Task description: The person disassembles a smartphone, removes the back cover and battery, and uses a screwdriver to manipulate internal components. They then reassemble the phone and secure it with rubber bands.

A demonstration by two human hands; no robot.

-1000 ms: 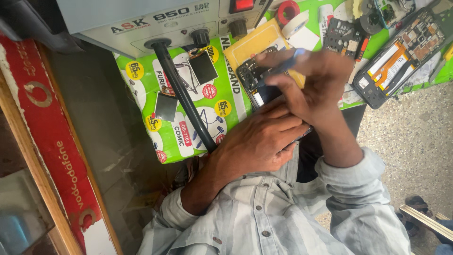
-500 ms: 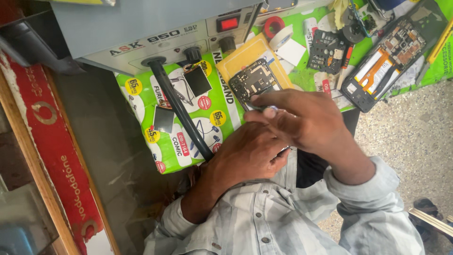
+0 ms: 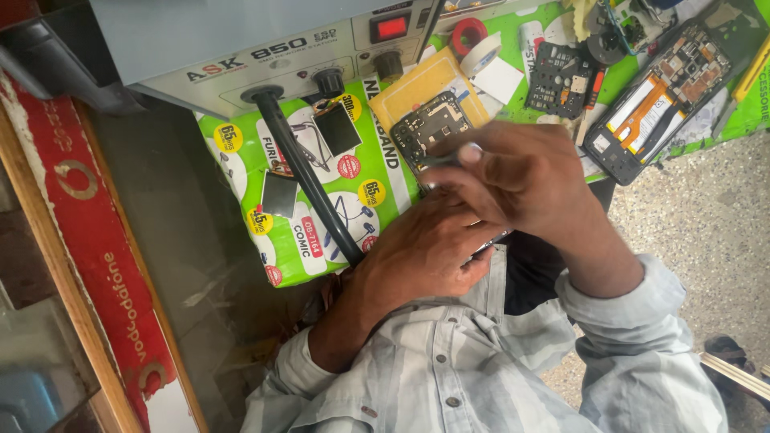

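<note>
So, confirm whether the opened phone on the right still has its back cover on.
No: the opened phone lies with its battery and inner boards exposed.

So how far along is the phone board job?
Done: the opened phone body lies apart on the green mat, its insides exposed. In hand: the right hand pinches the bare circuit board, with the left hand curled just beneath it; what that hand grips is hidden. Left: the board is not back in the body, and a second small board lies loose.
</note>
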